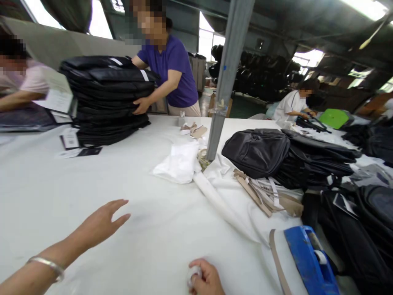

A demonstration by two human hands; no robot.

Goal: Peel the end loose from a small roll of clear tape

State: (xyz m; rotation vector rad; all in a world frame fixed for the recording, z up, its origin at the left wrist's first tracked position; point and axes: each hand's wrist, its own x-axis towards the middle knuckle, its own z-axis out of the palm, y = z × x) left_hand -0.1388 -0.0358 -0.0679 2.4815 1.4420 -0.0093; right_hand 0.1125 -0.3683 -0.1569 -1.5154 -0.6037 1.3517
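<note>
My left hand (102,221) is stretched out over the white table (132,258), thumb and fingers apart, with nothing in it. A silver bangle (47,264) circles that wrist. Low in the middle, my right hand (208,278) is closed around a small whitish roll (194,275), which looks like a roll of tape. Further right stands a blue tape dispenser (310,258). Beyond my left hand rises a tall stack of black bags (110,94), and a co-worker in a purple shirt (181,61) has a hand against its side.
A grey metal post (229,78) rises at the table's middle, with a white plastic bag (178,164) beside it. Black backpacks (258,151) and cardboard strips (260,196) lie to the right. Tags (72,141) lie by the stack. Other people sit at left and far right.
</note>
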